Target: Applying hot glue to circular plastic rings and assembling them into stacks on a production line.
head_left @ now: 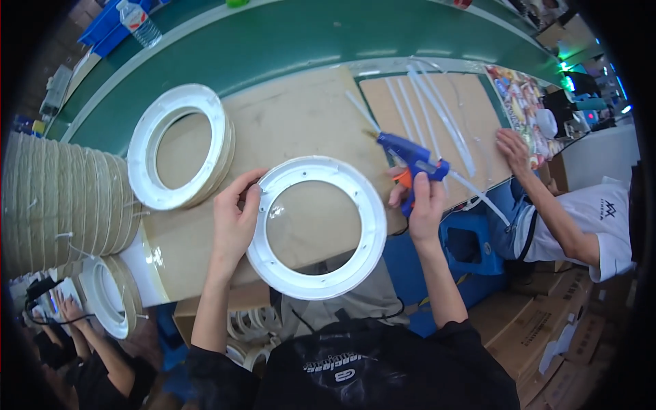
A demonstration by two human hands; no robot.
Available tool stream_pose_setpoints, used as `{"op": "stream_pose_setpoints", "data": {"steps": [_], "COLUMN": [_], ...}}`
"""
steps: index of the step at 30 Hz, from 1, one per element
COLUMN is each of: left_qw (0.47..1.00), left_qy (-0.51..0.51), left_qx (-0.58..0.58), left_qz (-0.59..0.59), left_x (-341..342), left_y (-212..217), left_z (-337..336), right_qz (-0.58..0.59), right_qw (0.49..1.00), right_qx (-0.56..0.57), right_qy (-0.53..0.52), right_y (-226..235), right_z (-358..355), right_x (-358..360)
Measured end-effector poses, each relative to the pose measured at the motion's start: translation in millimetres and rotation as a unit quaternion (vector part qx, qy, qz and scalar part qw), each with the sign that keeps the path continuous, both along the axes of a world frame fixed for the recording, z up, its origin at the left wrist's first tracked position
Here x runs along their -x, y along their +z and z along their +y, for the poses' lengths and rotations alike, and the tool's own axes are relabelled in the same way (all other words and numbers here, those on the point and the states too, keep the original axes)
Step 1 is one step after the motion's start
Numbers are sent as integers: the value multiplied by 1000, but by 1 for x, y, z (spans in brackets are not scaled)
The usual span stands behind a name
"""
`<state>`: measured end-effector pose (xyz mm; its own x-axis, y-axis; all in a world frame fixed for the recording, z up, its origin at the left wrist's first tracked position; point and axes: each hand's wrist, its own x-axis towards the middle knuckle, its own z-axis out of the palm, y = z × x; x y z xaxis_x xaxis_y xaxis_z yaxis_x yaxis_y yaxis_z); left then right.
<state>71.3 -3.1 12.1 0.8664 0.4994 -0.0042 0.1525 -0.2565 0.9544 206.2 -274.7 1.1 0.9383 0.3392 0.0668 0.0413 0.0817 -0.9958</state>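
My left hand (236, 212) is closed on the left rim of a white ring (373, 222), thumb on top, and holds it tilted over the table's near edge. In my right hand (428, 213) is a blue hot glue gun (413, 157) with an orange trigger. Its nozzle points to the upper left, beyond the ring's upper right edge and apart from it. A translucent glue stick (478, 195) trails from the gun's rear. Another white ring (142, 154) with a beige side lies on the table beyond my left hand.
Several glue sticks (430, 113) lie on a cardboard sheet (471, 96) at the right. Beside it, a co-worker's hand (516, 152) rests near the table edge. Stacked beige rings (68, 198) stand at the left. A bottle (140, 24) is at the far left, cardboard boxes (540, 335) lower right.
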Motion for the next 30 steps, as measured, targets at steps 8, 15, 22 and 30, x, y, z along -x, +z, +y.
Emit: {"op": "stream_pose_setpoints", "data": {"steps": [8, 15, 22, 30], "left_qw": [994, 990, 989, 993], "left_qy": [-107, -109, -102, -94], "left_qx": [-9, 71, 90, 63], "left_qz": [-32, -53, -53, -41], "left_x": [-30, -32, -28, -26], "left_y": [1, -3, -5, 0], "left_z": [15, 17, 18, 19], "right_qz": [205, 186, -42, -323], "right_qw": [974, 955, 924, 778], "right_qx": [3, 163, 340, 528], "right_qy": [96, 164, 168, -106], "right_y": [21, 52, 81, 76], "right_z": [25, 44, -9, -134], "right_x": [-37, -107, -89, -139]}}
